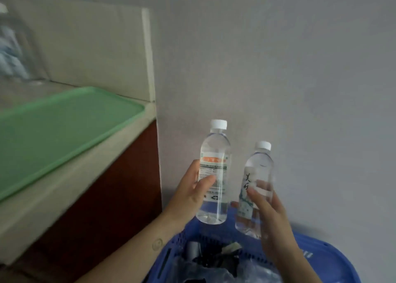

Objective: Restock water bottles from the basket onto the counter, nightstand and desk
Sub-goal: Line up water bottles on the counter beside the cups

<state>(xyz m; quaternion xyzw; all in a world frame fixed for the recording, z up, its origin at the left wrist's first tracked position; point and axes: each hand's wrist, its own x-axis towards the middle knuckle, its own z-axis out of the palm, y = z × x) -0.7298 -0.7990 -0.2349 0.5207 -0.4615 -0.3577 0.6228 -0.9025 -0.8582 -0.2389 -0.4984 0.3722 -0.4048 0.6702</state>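
Starting from the largest thing, the counter [77,175] is seen along the left side of the view, running from about seven o'clock up to ten o'clock, and a green tray [53,132] is laid flat on its top. At the far end, near ten o'clock, a blurred bottle-like shape [10,47] is noticed; what it is cannot be told. The blue basket [321,250] is found low at five o'clock, with dark items and clear plastic inside. Above its far rim two water bottles are held upright and apart, the long axis of each vertical and the white caps at twelve o'clock. The orange-labelled bottle [216,150] is gripped around its label by the left hand [190,195], and the pale-labelled bottle [259,167] is gripped at its middle by the right hand [270,216]. From both hands the tray lies toward ten o'clock. The left hand is judged nearer to the counter, so its bottle would probably be placed first.
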